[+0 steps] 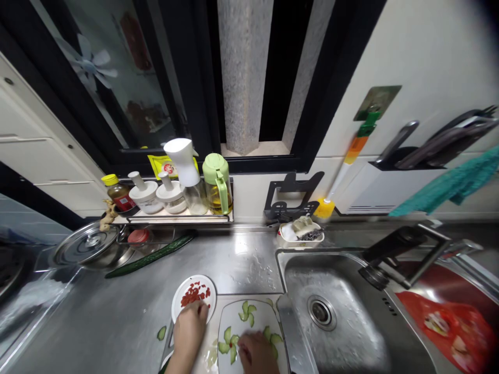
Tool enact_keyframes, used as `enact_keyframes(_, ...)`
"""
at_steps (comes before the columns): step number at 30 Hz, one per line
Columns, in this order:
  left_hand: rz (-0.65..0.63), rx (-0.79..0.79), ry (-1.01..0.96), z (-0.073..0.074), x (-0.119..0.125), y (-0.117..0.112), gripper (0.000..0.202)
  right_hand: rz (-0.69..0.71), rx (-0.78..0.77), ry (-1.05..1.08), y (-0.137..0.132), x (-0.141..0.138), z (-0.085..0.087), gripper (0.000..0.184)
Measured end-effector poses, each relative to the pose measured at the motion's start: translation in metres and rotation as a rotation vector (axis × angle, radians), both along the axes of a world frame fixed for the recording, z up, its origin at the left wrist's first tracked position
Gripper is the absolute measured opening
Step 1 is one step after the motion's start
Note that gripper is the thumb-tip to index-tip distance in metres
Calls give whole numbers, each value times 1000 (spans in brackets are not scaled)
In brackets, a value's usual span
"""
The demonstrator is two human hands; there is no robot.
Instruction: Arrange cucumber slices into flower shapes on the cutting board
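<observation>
My left hand (191, 324) is over the near edge of a small white plate (175, 301) of red goji berries (195, 294). Its fingers are pinched together, and whatever is between them is hidden. My right hand (258, 352) is above a white rounded-square plate (237, 323), fingers curled and slightly blurred, and I cannot make out anything in them. On this plate, pale green cucumber slices (246, 312) are laid out in pinwheel shapes. A red berry (231, 344) marks the middle of the left pinwheel (226, 347), close to my right fingertips.
A wide knife blade (294, 330) lies between the plate and the sink (343, 306). Behind, a whole cucumber (150, 255) rests on the steel counter (128, 311). Seasoning jars (146, 196) and an oil jug (217, 187) stand on a rack. One cucumber slice (161, 333) lies left.
</observation>
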State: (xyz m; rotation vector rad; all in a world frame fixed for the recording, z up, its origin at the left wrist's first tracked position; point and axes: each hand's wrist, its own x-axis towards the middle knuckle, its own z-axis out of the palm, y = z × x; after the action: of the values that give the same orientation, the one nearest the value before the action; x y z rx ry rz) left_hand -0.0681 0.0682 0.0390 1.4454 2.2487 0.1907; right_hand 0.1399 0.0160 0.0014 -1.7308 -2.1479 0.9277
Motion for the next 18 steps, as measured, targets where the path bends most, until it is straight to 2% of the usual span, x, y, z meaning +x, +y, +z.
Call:
enact_keyframes(4, 104, 70, -267, 1, 16, -11, 31, -40, 28, 17, 0, 6, -2, 18)
enact_keyframes(8, 198, 97, -595, -13, 47, -25, 32, -93, 40, 31, 3, 14, 0, 19)
enact_keyframes(12, 375, 50, -999, -24, 78, -31, 34, -145, 80, 76, 8, 17, 7, 14)
enact_keyframes(15, 432, -18, -1106, -24, 91, -29, 34, -184, 85, 107, 12, 17, 13, 14)
enact_keyframes(18, 445, -41, -1139, -21, 96, -25, 34, -246, 18, 180, 17, 17, 20, 16)
